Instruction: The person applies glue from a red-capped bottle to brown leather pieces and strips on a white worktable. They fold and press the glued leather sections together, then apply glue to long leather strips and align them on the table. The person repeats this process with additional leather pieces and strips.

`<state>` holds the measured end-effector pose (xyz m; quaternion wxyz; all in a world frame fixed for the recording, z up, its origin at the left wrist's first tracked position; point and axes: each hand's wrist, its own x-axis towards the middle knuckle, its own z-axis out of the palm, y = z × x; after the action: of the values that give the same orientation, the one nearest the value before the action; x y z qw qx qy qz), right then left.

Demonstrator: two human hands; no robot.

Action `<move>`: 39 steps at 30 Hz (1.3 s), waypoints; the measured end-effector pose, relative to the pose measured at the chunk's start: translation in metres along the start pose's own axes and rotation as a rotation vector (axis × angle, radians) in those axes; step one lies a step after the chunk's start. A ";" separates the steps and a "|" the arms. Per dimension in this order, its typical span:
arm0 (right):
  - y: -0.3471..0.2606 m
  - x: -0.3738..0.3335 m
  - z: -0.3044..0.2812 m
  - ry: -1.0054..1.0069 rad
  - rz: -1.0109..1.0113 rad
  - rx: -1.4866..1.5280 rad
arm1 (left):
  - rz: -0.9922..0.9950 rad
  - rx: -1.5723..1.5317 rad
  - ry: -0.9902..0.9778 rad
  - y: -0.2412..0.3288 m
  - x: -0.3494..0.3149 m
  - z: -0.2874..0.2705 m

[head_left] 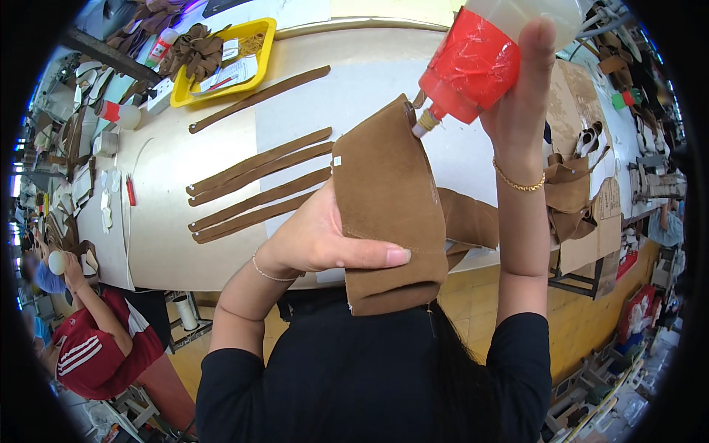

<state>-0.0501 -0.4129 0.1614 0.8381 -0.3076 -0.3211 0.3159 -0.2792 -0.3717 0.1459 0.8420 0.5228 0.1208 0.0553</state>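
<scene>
A folded brown suede piece [384,184] is gripped in my left hand [317,232], the thumb lying across its lower front. My right hand [523,96] is closed round a squeeze bottle [473,70] with a translucent body and a red top, tipped nozzle-down. Its narrow nozzle [422,124] is at the upper right edge of the suede, where a shiny wet-looking line shows. More brown suede [469,220] lies on the table behind the held piece. Left of my left hand, several long brown strips [258,166] lie side by side; another strip [262,98] lies farther back.
A yellow tray [270,55] with papers and brown scraps stands at the back left. A red pen [131,190] and another red-and-white bottle [118,113] are at the left. Brown pieces [572,196] rest on cardboard at right. A co-worker in a red shirt [103,347] works at far left.
</scene>
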 end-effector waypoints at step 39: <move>-0.015 -0.043 0.002 0.098 -0.114 -0.454 | 0.056 -0.048 0.079 -0.007 0.005 0.004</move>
<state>-0.0717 -0.4529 0.1588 0.7786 -0.4846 -0.3596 0.1723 -0.2734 -0.3773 0.1403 0.8471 0.5029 0.1380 0.1025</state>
